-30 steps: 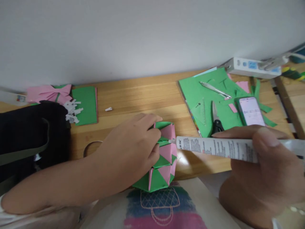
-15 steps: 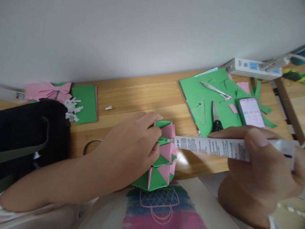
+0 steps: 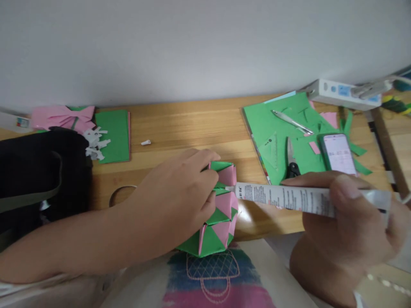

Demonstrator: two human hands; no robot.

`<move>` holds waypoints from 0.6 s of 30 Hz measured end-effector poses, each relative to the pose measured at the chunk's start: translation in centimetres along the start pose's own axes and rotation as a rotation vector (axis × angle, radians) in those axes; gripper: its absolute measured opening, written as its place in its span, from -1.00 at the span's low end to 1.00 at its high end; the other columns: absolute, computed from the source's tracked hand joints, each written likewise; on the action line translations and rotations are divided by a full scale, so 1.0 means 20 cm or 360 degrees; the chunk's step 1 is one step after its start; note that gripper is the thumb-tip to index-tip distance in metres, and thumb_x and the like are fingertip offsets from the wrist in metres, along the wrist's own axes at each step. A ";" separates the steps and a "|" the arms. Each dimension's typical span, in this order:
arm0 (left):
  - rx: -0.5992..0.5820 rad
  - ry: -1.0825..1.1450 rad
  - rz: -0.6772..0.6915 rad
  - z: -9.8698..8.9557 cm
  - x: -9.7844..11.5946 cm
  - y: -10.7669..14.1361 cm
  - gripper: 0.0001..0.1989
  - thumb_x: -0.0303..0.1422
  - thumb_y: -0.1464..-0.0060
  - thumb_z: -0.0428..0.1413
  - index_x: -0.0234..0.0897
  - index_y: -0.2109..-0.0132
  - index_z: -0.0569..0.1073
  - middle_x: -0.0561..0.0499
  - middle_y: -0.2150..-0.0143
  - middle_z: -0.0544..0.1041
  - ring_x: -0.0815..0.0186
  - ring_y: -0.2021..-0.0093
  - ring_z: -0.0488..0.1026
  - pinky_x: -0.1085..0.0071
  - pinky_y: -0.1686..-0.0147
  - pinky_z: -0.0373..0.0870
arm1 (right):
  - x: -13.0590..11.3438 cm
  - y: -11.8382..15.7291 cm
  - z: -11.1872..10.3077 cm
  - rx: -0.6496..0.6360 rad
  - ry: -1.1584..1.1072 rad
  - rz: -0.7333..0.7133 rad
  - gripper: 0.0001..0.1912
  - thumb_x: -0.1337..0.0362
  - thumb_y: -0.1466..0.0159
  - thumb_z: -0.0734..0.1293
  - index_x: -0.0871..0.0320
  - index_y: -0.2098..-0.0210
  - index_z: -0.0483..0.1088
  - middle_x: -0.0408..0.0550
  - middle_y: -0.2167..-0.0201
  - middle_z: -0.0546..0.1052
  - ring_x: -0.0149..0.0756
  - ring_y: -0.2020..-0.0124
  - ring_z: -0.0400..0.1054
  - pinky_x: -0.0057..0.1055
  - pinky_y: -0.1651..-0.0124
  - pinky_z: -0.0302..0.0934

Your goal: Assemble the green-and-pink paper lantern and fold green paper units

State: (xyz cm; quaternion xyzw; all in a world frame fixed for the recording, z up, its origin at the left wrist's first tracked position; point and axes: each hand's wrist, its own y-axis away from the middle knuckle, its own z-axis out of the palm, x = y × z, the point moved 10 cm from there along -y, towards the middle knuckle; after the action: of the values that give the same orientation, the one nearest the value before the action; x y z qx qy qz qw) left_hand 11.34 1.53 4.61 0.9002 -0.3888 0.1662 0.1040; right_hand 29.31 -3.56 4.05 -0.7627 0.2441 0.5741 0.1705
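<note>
A folded green and pink paper shape [image 3: 215, 239] with several triangular facets stands near the table's front edge. My left hand [image 3: 189, 184] wraps over its left and upper part, fingers closed on it, hiding much of that side. In my right hand [image 3: 349, 226] is a white glue tube [image 3: 285, 199] with small printed text, gripped between thumb and fingers at its flat end. The tube lies nearly level, and its nozzle touches a green fold of the paper shape beside my left fingertips.
Green sheets [image 3: 282, 115] carry a clear pen [image 3: 292, 122], a set square [image 3: 270, 147], scissors [image 3: 291, 160] and a phone [image 3: 338, 154]. A power strip [image 3: 343, 94] lies behind. At left are a black bag [image 3: 41, 171], a pink paper bow [image 3: 70, 116] and a small white cap [image 3: 145, 142].
The view has shifted slightly. My right hand and the flat end of the tube have moved a little left, while the nozzle stays at the same fold. My left hand keeps its hold.
</note>
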 end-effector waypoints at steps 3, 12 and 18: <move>0.0009 -0.0005 0.0016 -0.01 0.00 0.00 -0.82 -0.45 -0.11 -0.04 -0.28 0.40 0.42 -0.12 0.15 0.47 0.18 0.24 0.39 0.25 0.29 0.36 | -0.03 0.00 -0.01 0.0013 0.0040 -0.0078 -0.71 0.28 -0.23 0.27 -0.04 0.57 0.52 -0.29 0.57 0.55 -0.35 0.53 0.33 -0.32 0.49 0.13; -0.0041 0.0016 -0.0042 0.01 -0.01 -0.01 -0.82 -0.44 -0.11 -0.03 -0.25 0.37 0.44 -0.06 0.12 0.46 0.21 0.22 0.37 0.31 0.24 0.35 | -0.17 0.02 0.02 0.0206 -0.0049 -0.0766 -0.77 0.28 -0.21 0.34 -0.17 0.52 0.50 -0.40 0.67 0.51 -0.40 0.73 0.22 -0.38 0.76 -0.20; -0.0049 0.0024 -0.0040 0.02 -0.01 0.00 -0.79 -0.43 -0.13 -0.04 -0.25 0.40 0.46 -0.06 0.18 0.44 0.24 0.29 0.34 0.32 0.31 0.32 | -0.10 -0.02 0.02 0.0022 -0.0025 -0.0282 -0.75 0.28 -0.18 0.38 -0.08 0.61 0.49 -0.25 0.65 0.52 -0.35 0.66 0.26 -0.31 0.67 -0.05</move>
State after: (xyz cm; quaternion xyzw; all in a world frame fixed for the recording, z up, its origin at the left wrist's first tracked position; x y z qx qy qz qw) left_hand 11.26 1.60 4.18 0.9020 -0.3791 0.1658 0.1229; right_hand 28.83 -2.67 5.76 -0.7756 0.1783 0.5612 0.2276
